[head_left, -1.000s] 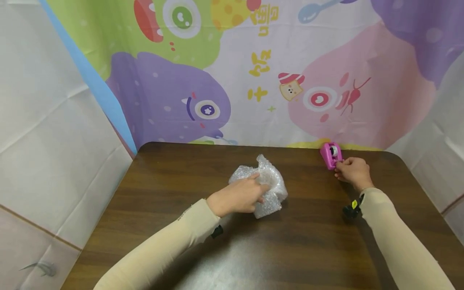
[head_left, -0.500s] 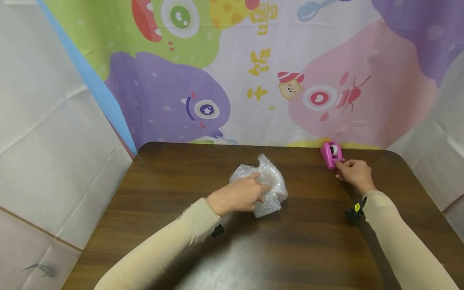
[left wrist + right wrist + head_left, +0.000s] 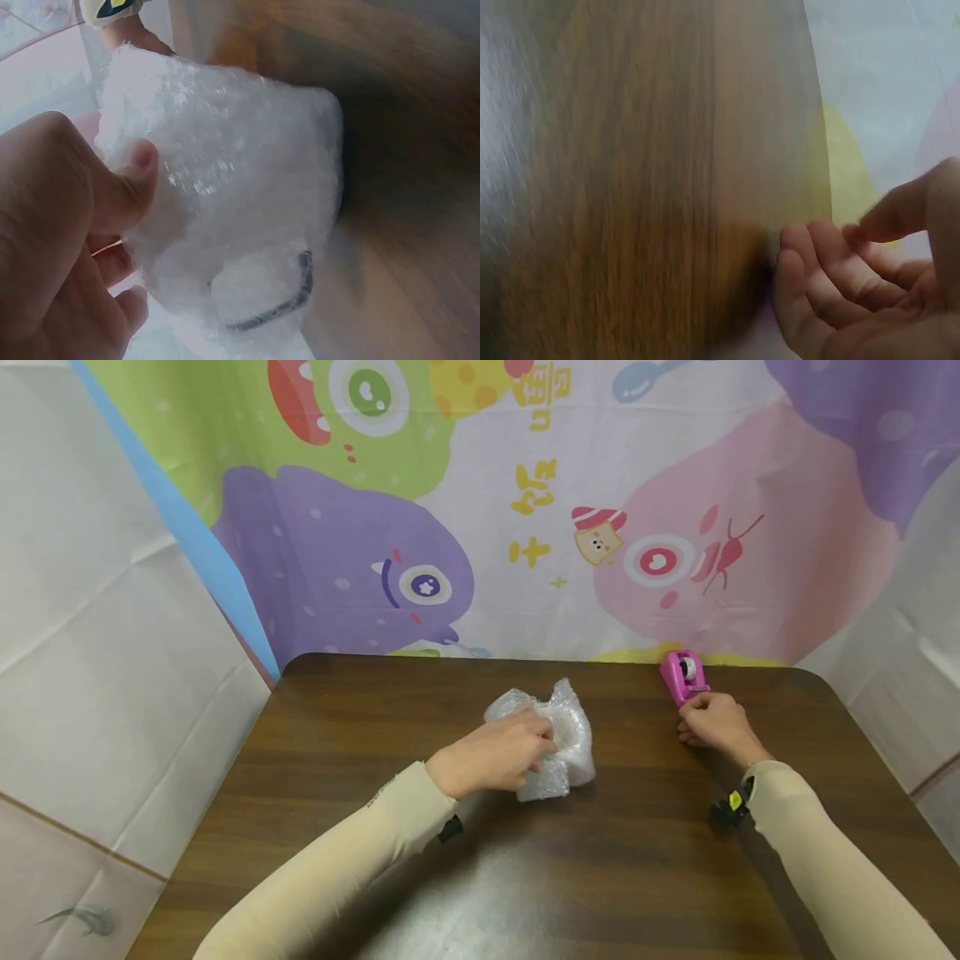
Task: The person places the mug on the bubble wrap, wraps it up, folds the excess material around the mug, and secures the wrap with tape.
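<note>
Bubble wrap surrounds a rounded item, a bubble-wrapped bundle [image 3: 576, 752], on the table; its contents are hidden. My left hand [image 3: 498, 752] holds the bundle, with the thumb [image 3: 139, 176] pressed on its side in the left wrist view and the fingers over its top. A dark bent line [image 3: 304, 289] shows on the wrap's lower part. At the back right stands a pink tape dispenser [image 3: 681, 677] with a small roll. My right hand [image 3: 716, 722] is at its front end, thumb and index fingertip together, pinching the tape's end; the clear tape itself hardly shows.
The dark wooden table [image 3: 360, 718] meets a printed cartoon curtain [image 3: 517, 610] at its back edge. Pale wall sheets [image 3: 112, 652] flank it on the left and right. A black wrist camera [image 3: 727, 810] sits under the right sleeve.
My right hand has drawn slightly left and toward me from the dispenser's front end. The left fingers have bent in over the bundle, which has turned a little.
</note>
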Available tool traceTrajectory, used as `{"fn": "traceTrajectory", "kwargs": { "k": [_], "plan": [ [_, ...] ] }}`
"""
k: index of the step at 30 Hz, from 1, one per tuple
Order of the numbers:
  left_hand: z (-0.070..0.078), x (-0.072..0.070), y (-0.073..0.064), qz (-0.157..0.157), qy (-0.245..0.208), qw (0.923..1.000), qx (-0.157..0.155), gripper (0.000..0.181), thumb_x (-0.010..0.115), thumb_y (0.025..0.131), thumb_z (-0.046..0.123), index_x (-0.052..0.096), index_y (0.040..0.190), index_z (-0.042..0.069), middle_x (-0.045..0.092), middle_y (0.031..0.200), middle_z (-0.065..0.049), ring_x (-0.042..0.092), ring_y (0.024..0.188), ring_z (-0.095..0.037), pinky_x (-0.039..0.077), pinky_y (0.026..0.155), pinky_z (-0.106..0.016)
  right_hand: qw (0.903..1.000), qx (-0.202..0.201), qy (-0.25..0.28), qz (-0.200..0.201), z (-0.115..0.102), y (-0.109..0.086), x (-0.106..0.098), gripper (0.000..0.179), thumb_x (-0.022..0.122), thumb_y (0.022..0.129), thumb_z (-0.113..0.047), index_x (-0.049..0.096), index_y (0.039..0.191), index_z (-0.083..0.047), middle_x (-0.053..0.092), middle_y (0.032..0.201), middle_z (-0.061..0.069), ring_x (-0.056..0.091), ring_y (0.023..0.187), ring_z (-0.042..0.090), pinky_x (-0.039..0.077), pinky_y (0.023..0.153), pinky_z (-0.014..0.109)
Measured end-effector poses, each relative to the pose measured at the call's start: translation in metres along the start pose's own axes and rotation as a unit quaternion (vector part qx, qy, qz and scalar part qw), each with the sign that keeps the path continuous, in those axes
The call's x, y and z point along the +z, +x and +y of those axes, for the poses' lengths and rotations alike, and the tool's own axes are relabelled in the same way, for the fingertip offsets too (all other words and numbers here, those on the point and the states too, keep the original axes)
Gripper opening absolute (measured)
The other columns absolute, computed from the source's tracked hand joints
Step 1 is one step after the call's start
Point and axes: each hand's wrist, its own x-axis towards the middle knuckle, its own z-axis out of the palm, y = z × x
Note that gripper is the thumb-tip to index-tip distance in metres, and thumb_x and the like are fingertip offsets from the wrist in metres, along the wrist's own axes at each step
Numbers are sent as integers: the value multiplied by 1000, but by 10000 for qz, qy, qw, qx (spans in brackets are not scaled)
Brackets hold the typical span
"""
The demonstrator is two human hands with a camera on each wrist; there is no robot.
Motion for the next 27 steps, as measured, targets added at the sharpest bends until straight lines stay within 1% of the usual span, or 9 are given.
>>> {"fn": "traceTrajectory", "kwargs": {
  "k": [3, 5, 7, 11, 15, 18, 22, 24, 27],
  "plan": [
    [1, -1, 0, 19, 173, 9998, -3, 10, 72, 91, 11, 73, 100, 15, 68, 108, 2, 63, 114, -19, 31, 124, -49, 9989, -238, -216, -339, -4, -3, 6, 28, 53, 97, -12, 61, 111, 10, 72, 85, 12, 70, 71, 13, 62, 64, 29],
    [1, -1, 0, -9, 141, 9999, -10, 10, 71, 91, 8, 73, 98, 15, 69, 105, 3, 64, 113, -19, 32, 124, -47, 9967, -454, -359, -571, -8, -5, 9, 23, 54, 96, -9, 62, 109, 9, 70, 83, 10, 69, 71, 14, 60, 62, 29],
    [1, -2, 0, -38, 38, 10000, -49, 9, 69, 92, 7, 72, 96, 15, 69, 102, 3, 65, 111, -19, 32, 124, -45, 9939, -706, -459, -711, -13, -7, 13, 20, 55, 97, -8, 62, 107, 8, 69, 82, 10, 67, 70, 14, 59, 60, 28],
    [0, -1, 0, -5, -64, 10000, -49, 8, 71, 91, 7, 70, 95, 15, 69, 102, 4, 65, 111, -18, 31, 125, -43, 9881, -1186, -491, -852, -27, -13, 18, 20, 55, 103, -10, 62, 109, 8, 66, 80, 10, 64, 68, 15, 56, 58, 28],
    [-2, 0, -1, -15, -190, 9998, -70, 9, 73, 91, 8, 69, 96, 15, 71, 98, 5, 67, 107, -14, 29, 126, -42, 9805, -1655, -475, -951, -47, -21, 22, 19, 54, 105, -8, 62, 108, 9, 62, 78, 9, 62, 67, 15, 54, 57, 27],
    [-3, 0, -3, 7, -220, 9997, -79, 9, 72, 92, 9, 68, 97, 15, 72, 94, 5, 69, 102, -11, 29, 126, -43, 9742, -1960, -388, -1054, -63, -29, 25, 14, 55, 104, -5, 63, 105, 7, 61, 76, 10, 62, 66, 15, 54, 57, 26],
    [-4, 1, -4, 110, -162, 9998, 0, 8, 72, 93, 10, 67, 98, 15, 71, 94, 5, 69, 103, -11, 31, 125, -43, 9652, -2286, -275, -1241, -82, -38, 29, 8, 57, 102, -2, 64, 100, 2, 62, 76, 13, 61, 65, 15, 53, 57, 26],
    [-4, 2, -4, 153, -151, 9998, 31, 8, 73, 93, 11, 67, 97, 14, 72, 94, 5, 69, 103, -11, 32, 124, -44, 9603, -2438, -286, -1326, -90, -42, 32, 7, 58, 101, -1, 65, 99, 0, 63, 76, 13, 61, 64, 15, 53, 58, 26],
    [-5, 3, -4, 185, -172, 9997, 37, 8, 73, 93, 11, 68, 98, 15, 71, 94, 4, 68, 104, -13, 32, 124, -46, 9539, -2622, -359, -1417, -100, -48, 36, 9, 58, 101, -1, 65, 96, -4, 62, 74, 10, 60, 63, 14, 53, 57, 26]
  ]
}}
